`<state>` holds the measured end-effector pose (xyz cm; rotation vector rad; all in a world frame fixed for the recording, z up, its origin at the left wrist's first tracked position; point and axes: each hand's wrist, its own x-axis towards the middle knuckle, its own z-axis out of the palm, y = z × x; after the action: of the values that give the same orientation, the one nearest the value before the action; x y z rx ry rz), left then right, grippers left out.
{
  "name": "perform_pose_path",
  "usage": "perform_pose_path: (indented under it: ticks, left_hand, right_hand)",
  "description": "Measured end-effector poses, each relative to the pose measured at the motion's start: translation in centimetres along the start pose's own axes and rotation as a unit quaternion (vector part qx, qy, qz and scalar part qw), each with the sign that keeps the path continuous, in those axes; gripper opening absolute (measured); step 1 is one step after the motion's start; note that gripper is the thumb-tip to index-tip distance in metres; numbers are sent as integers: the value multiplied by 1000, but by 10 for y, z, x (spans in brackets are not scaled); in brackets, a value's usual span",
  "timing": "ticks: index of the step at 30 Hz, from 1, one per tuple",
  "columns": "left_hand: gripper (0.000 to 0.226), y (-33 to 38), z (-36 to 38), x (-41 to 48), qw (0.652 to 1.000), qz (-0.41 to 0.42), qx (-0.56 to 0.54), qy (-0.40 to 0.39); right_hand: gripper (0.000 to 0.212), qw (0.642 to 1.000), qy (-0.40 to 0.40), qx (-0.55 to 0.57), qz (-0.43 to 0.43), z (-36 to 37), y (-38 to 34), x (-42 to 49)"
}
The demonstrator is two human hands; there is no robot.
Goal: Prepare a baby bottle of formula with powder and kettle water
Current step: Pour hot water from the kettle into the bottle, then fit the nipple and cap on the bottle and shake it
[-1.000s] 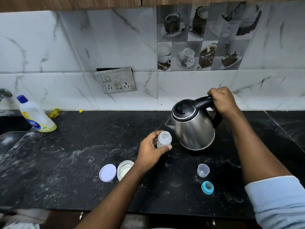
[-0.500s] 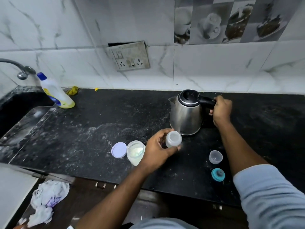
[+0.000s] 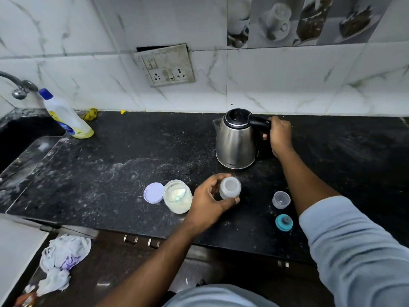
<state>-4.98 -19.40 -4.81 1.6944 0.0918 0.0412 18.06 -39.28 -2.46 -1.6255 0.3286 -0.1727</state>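
A steel kettle (image 3: pixel 235 142) with a black lid stands upright on the black counter (image 3: pixel 110 165). My right hand (image 3: pixel 278 135) grips its black handle. In front of it, my left hand (image 3: pixel 210 201) holds the small open baby bottle (image 3: pixel 230 187) upright on the counter. An open jar of white powder (image 3: pixel 177 199) sits just left of that hand, its lilac lid (image 3: pixel 153 192) lying beside it. Right of the bottle lie a clear cap (image 3: pixel 281 199) and a teal nipple ring (image 3: pixel 284 222).
A white dish-soap bottle (image 3: pixel 66 116) stands at the back left beside the sink (image 3: pixel 20 138) and tap (image 3: pixel 18 85). A wall socket (image 3: pixel 166 65) is above the counter. A crumpled cloth (image 3: pixel 62 260) lies on the floor below the counter edge.
The kettle was tilted over the bottle a second ago; it now stands upright on the counter farther back. The bottle has moved down and away from the spout. My view has tipped downward.
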Motion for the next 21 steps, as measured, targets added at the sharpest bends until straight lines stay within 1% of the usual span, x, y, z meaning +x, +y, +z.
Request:
perform_pose_path:
  ticks: [2,5,6,8,11,15,18,21]
  left_hand:
    - [59,-3,3,-3,1000,-1,-5,-3]
    - [58,-14,10,-8,1000,-13,-11,-8]
    - [58,-18,13,-10,1000,-19,-9,-8]
    - [57,-30,21,-14,999,-34,-11,-8]
    - [56,-47,31,-21,998,-60,-6,-13]
    - [55,-65,38,-24,997,-72,3,-31]
    - [53,-69,42,-25,997,-72,11,-36]
    - [53,-70,43,-24,996,-72,17,-40]
  right_hand:
    - [26,998,-7,-53,-40,-11,-3,-9]
    - [11,988,34,-111,-101,-42,-4,-41]
    - [7,986,35,-123,-107,-54,1,-54]
    - [3,981,10,-171,-92,-79,14,-85]
    - [7,963,-34,-261,-57,-112,40,-135]
    - [15,937,-39,-344,-46,-136,75,-192]
    - [30,909,-63,-409,-47,-138,96,-215]
    - [47,891,-71,-447,-21,-134,106,-222]
